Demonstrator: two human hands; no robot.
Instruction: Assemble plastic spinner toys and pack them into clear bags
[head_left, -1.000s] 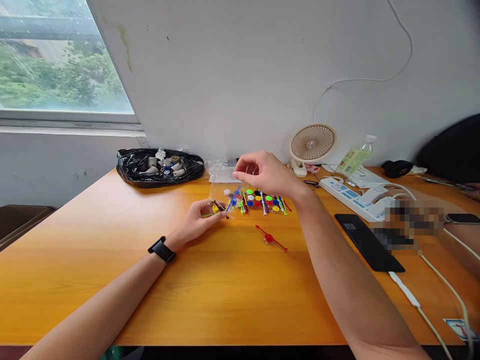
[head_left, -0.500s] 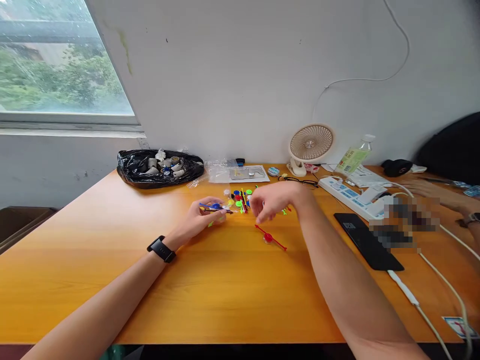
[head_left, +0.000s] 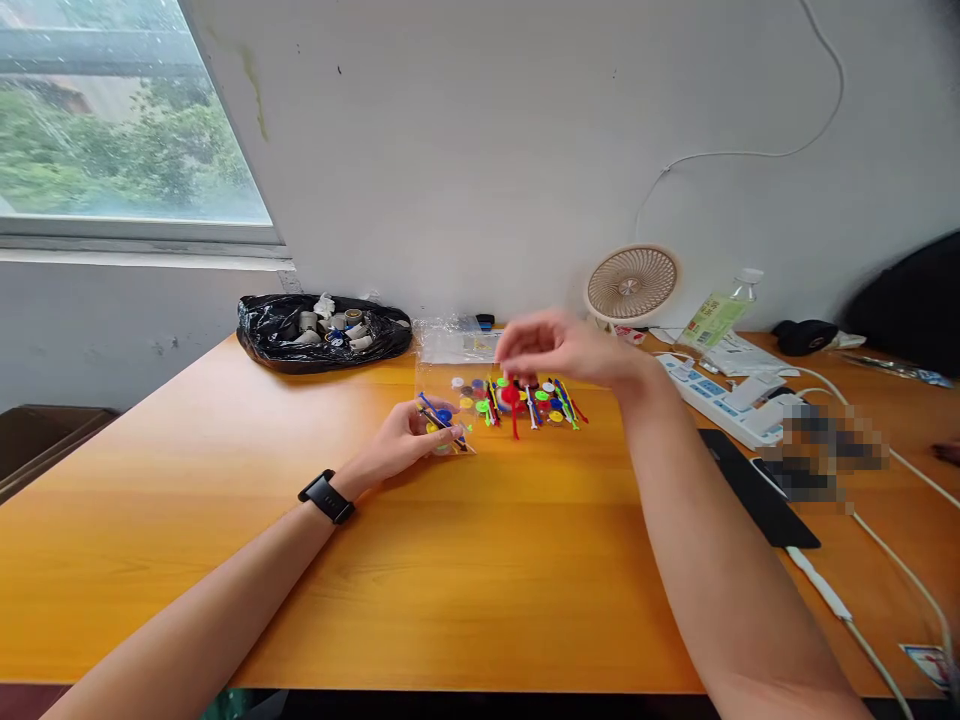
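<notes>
Right grip [head_left: 559,347], red spinner [head_left: 511,397] beneath

Red spinner [head_left: 511,396] now in right grip [head_left: 561,346]

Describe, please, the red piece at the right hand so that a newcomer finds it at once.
Above the wooden table, find the person's right hand. From it hangs a slim red piece, nearly vertical. Unlike the colourful pieces lying behind it, this one is held up.
</notes>
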